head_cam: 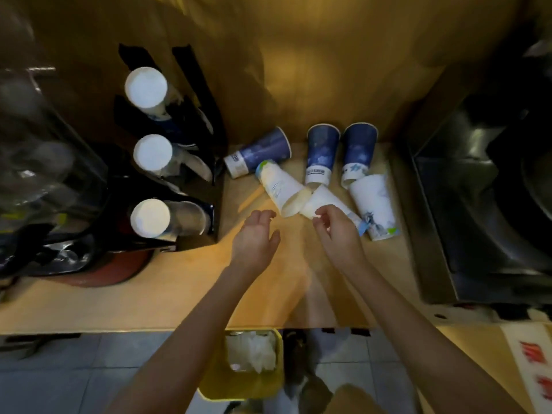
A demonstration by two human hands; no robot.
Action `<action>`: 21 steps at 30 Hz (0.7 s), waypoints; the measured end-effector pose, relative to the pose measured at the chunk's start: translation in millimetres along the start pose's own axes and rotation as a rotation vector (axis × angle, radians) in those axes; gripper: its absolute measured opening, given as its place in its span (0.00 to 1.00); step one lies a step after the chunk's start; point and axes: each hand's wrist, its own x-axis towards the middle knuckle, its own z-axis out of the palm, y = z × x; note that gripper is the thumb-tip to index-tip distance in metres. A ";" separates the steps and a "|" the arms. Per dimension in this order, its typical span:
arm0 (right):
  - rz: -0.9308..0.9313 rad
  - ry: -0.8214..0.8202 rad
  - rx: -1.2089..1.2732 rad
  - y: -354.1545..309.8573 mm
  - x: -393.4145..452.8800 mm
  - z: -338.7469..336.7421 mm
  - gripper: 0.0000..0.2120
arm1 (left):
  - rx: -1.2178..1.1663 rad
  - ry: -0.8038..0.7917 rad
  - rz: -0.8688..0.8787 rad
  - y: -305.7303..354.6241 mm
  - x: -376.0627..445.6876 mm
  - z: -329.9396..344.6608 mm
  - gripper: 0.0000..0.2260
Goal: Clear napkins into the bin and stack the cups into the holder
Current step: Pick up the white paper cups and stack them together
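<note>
6 paper cups lie tipped on the bench [185,282], bunched near the back wall: 3 blue ones [324,153] in a row behind, 3 white ones in front. The right hand [337,231] reaches the middle white cup [321,203], its grip pinching that cup's rim between thumb and fingertips; pinching the rim looks like the easiest way to lift a cup lying on its side. The left hand [257,237] hovers just beside the left white cup [282,189], grip spread and holding nothing, probably ready to take that one or to steady the pile.

The holder [194,186] stands at the left of the bench, 3 tubes already showing stacked cup bottoms [150,218]. Between it and the loose cups the bench is bare, so there is open room to carry a cup across. A dark machine [478,204] crowds the right edge, close to the right-most white cup [375,207].

No napkins show on the bench; the yellow bin [215,383] on the floor below the front edge holds white crumpled paper [254,351], so that part seems done.
</note>
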 end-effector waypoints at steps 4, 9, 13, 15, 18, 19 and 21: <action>-0.038 -0.015 -0.136 21.9 27.6 -6.8 0.15 | 0.163 0.031 0.109 6.8 37.5 10.2 0.25; -0.006 -0.094 -0.288 38.0 47.6 -0.2 0.31 | 0.449 -0.020 0.217 5.7 77.8 16.8 0.36; 0.066 -0.161 -0.268 45.7 51.1 8.7 0.42 | 0.613 -0.144 0.310 -1.6 100.8 20.1 0.37; 0.080 -0.152 -0.287 48.2 50.4 11.7 0.43 | 0.581 -0.182 0.302 -2.9 106.2 19.8 0.34; 0.108 -0.147 -0.281 49.1 45.2 12.6 0.44 | 0.604 -0.177 0.359 -1.1 111.4 18.7 0.29; 0.108 -0.158 -0.291 48.3 41.8 11.9 0.44 | 0.616 -0.178 0.367 0.1 110.7 18.6 0.28; 0.132 -0.170 -0.286 48.5 36.3 10.4 0.43 | 0.618 -0.200 0.351 3.6 104.7 17.3 0.27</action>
